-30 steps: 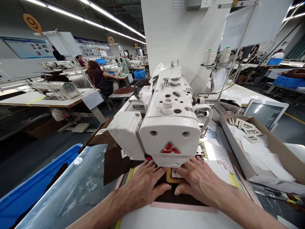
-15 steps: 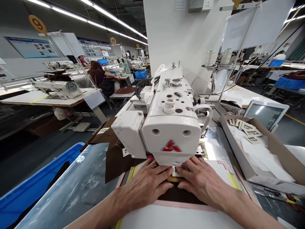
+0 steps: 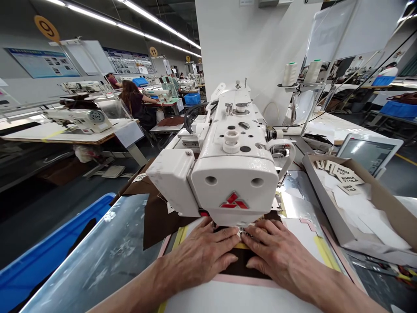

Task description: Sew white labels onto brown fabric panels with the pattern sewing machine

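Note:
Under the head of a white industrial sewing machine [image 3: 233,180], a white label [image 3: 242,233] with black lettering lies on dark brown material [image 3: 240,265]. My left hand [image 3: 203,252] lies flat at the label's left, fingers stretched out and fingertips at its edge. From the other side, my right hand [image 3: 280,252] also rests flat, its fingertips touching the label and its thumb on the brown material. A yellow strip [image 3: 241,246] runs just below the label. The machine head hides the needle area and part of the label.
Right of the machine stands a cardboard box [image 3: 329,213] with several printed labels and white paper, beside a tablet-like screen [image 3: 369,154]. More brown pieces [image 3: 159,221] lie to the left, above a blue bin [image 3: 81,230]. Two thread cones [image 3: 289,74] stand behind.
My hands have shifted slightly; the right fingers sit a little farther right. More of the label's lettering shows between my fingertips. The view has tilted a little.

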Motion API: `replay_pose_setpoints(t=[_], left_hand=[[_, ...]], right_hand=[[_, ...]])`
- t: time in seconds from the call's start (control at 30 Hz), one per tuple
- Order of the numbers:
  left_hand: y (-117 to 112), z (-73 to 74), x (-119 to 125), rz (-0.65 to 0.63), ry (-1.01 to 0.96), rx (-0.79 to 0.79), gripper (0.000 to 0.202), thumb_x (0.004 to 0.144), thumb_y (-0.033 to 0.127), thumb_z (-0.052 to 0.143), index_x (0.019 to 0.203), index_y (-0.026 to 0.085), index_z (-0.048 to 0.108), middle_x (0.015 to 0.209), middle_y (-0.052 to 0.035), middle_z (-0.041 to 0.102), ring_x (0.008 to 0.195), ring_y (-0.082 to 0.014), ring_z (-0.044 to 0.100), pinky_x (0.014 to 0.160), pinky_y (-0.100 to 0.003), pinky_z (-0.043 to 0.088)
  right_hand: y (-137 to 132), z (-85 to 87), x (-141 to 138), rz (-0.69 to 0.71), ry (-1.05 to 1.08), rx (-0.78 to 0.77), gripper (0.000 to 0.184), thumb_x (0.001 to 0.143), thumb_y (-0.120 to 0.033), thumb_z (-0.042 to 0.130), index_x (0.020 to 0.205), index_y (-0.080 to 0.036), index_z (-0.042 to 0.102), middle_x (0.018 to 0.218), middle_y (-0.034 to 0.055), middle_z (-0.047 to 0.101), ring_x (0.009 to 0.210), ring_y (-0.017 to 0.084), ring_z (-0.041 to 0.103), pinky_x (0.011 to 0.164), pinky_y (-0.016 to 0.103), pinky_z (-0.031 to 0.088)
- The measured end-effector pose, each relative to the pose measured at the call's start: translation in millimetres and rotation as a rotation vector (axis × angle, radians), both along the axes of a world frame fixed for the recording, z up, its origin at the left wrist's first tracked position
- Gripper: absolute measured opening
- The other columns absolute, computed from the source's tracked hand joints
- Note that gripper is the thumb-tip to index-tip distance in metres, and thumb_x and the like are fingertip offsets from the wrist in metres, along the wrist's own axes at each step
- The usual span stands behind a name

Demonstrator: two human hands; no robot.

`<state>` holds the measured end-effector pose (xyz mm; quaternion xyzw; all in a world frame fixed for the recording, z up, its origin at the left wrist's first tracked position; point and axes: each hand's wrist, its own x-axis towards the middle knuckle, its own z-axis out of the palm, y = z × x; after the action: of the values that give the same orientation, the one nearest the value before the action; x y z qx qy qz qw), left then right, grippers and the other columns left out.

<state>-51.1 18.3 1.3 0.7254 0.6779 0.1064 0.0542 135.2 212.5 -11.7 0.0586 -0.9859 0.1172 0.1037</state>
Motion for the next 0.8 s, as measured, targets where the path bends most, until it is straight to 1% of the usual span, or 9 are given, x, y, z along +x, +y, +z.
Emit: replay_pose_setpoints(t=[0.13,0.27,0.4,0.47,0.53,0.6,0.67,0.8], left_hand=[[-3.7,-3.5,-2.8,-0.031,0.026,0.023,0.043,0.111,0.038,0.056,0.151,0.025,0.053,0.154,-0.0044,0.057,0.13,-0.0285,0.064,0.117,-0.046,0.042],[-2.4,-2.2,-4.3,-0.057,0.047,0.003,0.044,0.111,0.038,0.054,0.153,0.024,0.051,0.156,-0.003,0.054,0.13,-0.0282,0.064,0.114,-0.044,0.046],[-0.8,-0.9,-3.6,-0.053,0.038,0.03,0.042,0.111,0.038,0.054,0.151,0.025,0.054,0.153,-0.0042,0.057,0.129,-0.0273,0.065,0.114,-0.043,0.046],[-1.4,-1.0,-3.6,-0.057,0.031,0.064,0.042,0.111,0.038,0.055,0.15,0.024,0.054,0.151,-0.0053,0.06,0.129,-0.0265,0.065,0.114,-0.042,0.046],[-2.8,-0.7,-4.3,-0.072,0.037,0.074,0.043,0.11,0.036,0.055,0.151,0.022,0.054,0.152,-0.0059,0.059,0.132,-0.0267,0.063,0.115,-0.041,0.045],[-5.0,0.0,-5.7,-0.08,0.045,0.077,0.044,0.11,0.034,0.055,0.152,0.02,0.053,0.152,-0.0063,0.058,0.135,-0.0276,0.06,0.116,-0.042,0.044],[-8.3,0.8,-7.9,-0.068,0.049,0.078,0.043,0.109,0.032,0.056,0.15,0.02,0.054,0.151,-0.0058,0.059,0.133,-0.0285,0.061,0.117,-0.044,0.044],[-17.7,-0.9,-13.9,-0.02,0.038,0.094,0.038,0.108,0.032,0.057,0.145,0.024,0.059,0.149,-0.0029,0.062,0.128,-0.0301,0.063,0.117,-0.049,0.044]], right_hand=[[0.7,-5.3,1.7,-0.002,0.032,0.004,0.043,0.1,-0.041,0.072,0.137,-0.021,0.063,0.137,0.003,0.067,0.116,0.03,0.058,0.096,0.05,0.05],[1.4,-4.6,1.4,0.009,0.047,0.017,0.045,0.1,-0.044,0.071,0.137,-0.02,0.062,0.138,0.0043,0.067,0.114,0.03,0.059,0.092,0.05,0.05],[2.3,-3.1,-0.3,0.027,0.056,0.027,0.052,0.104,-0.049,0.065,0.146,-0.019,0.056,0.142,0.0038,0.066,0.112,0.03,0.058,0.091,0.049,0.048],[2.9,-3.5,-1.3,0.034,0.044,0.035,0.052,0.105,-0.05,0.062,0.146,-0.019,0.056,0.141,0.0026,0.067,0.109,0.029,0.058,0.089,0.049,0.047],[3.4,-4.4,-1.9,0.036,0.039,0.04,0.052,0.105,-0.052,0.061,0.146,-0.02,0.056,0.139,0.0019,0.068,0.108,0.029,0.058,0.089,0.049,0.047],[3.8,-5.5,-2.1,0.033,0.036,0.041,0.052,0.105,-0.053,0.06,0.145,-0.02,0.056,0.139,0.0016,0.067,0.11,0.029,0.057,0.089,0.049,0.046],[3.9,-6.3,-1.8,0.029,0.034,0.045,0.053,0.105,-0.054,0.059,0.145,-0.021,0.056,0.141,0.0019,0.067,0.111,0.03,0.057,0.089,0.049,0.045],[3.9,-6.7,-1.1,0.026,0.025,0.052,0.053,0.106,-0.055,0.056,0.146,-0.021,0.056,0.142,0.0031,0.067,0.111,0.03,0.057,0.089,0.048,0.045]])
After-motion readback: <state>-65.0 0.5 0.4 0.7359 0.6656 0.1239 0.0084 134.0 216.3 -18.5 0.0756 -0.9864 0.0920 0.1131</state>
